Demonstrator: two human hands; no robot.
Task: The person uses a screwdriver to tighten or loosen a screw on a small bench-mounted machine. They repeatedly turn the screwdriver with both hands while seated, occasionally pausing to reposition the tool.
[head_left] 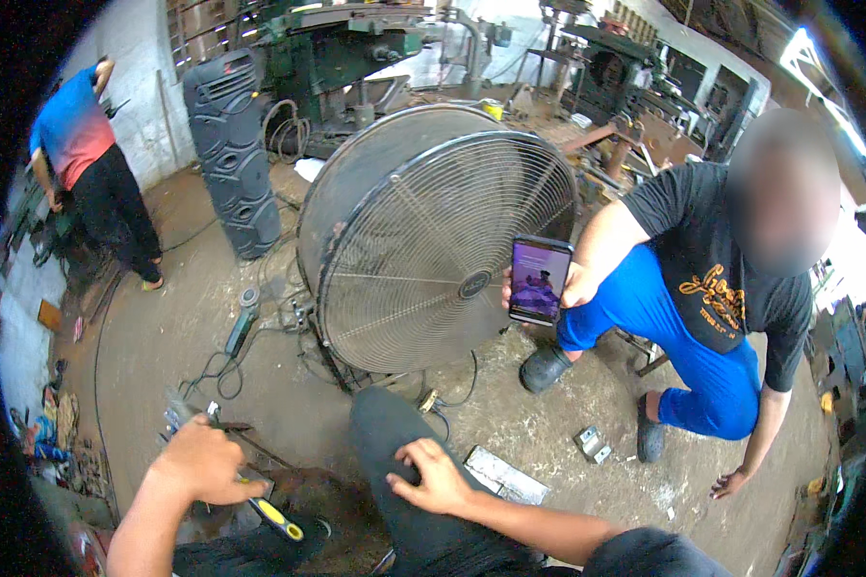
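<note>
My left hand (205, 464) is closed around a tool with a yellow and black handle (277, 514), low at the left near the floor. Its far end points toward a small metal piece (178, 413) on the ground. My right hand (430, 476) rests flat on my knee in dark trousers (385, 433), fingers spread and holding nothing. A seated person in a black shirt and blue trousers (702, 317) holds up a phone with a lit screen (539, 280) toward me.
A big round drum fan (433, 240) stands just ahead. An angle grinder (241, 322) with cables lies left of it. A tall black speaker (231, 154) and green machinery (337, 48) stand behind. Another person in a blue shirt (82, 154) works far left. Metal scraps (505, 476) lie by my knee.
</note>
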